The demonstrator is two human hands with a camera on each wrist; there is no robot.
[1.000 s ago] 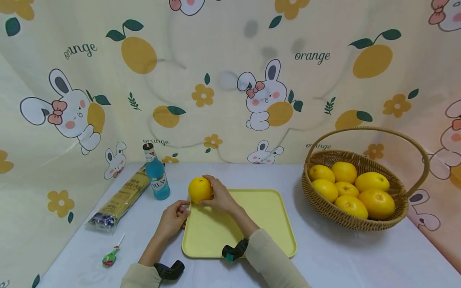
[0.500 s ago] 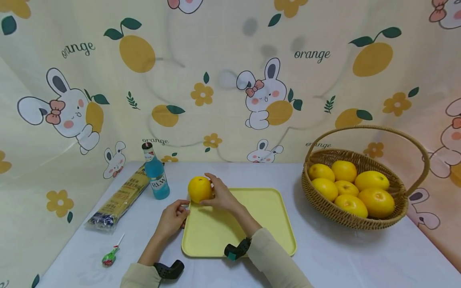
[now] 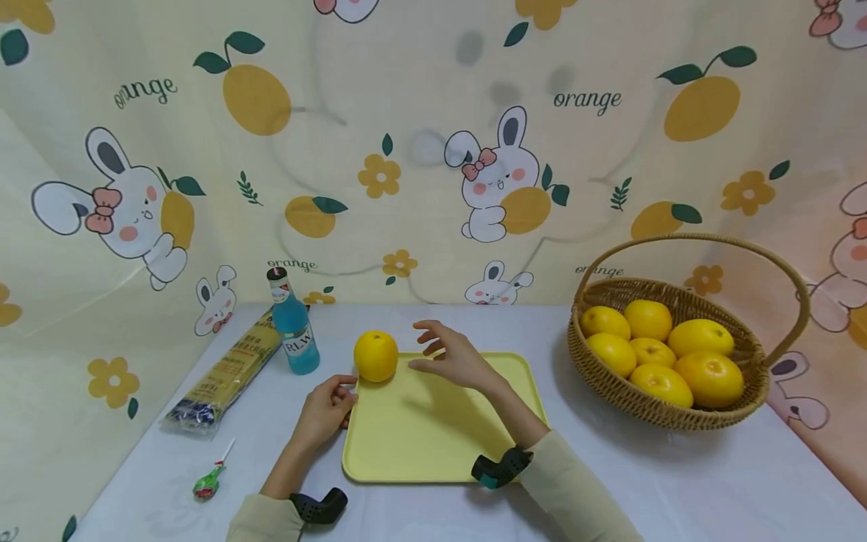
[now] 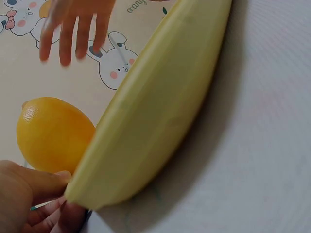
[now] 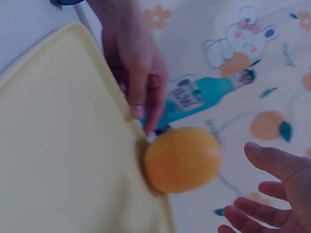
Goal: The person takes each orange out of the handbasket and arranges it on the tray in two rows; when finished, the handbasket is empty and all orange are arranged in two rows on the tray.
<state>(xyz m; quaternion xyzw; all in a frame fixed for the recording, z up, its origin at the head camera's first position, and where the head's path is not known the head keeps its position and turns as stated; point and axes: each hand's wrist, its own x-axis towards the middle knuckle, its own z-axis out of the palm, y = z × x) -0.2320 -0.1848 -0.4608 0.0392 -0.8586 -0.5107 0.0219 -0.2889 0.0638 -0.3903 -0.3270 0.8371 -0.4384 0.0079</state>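
A round yellow orange [image 3: 375,356] rests on the far left corner of the pale yellow tray [image 3: 440,436]. My left hand [image 3: 323,412] pinches the tray's left rim; in the left wrist view its thumb [image 4: 48,183] lies on the rim close below the orange, other fingers under it. To the right of the orange, above the tray, my right hand [image 3: 457,360] is apart from the fruit with its fingers spread and nothing in them. The right wrist view also has the orange [image 5: 182,160] at the tray edge, clear of that hand's fingers.
A wicker basket [image 3: 667,421] with several more oranges stands at the right. On the left are a blue bottle [image 3: 296,331], a long gold packet [image 3: 230,373] lying behind it, and a lollipop [image 3: 208,480]. A printed curtain [image 3: 420,90] hangs at the back.
My right hand has let go of the orange and drawn back to the right, its fingers spreading. The orange stays on the tray corner. My left hand keeps its place at the rim.
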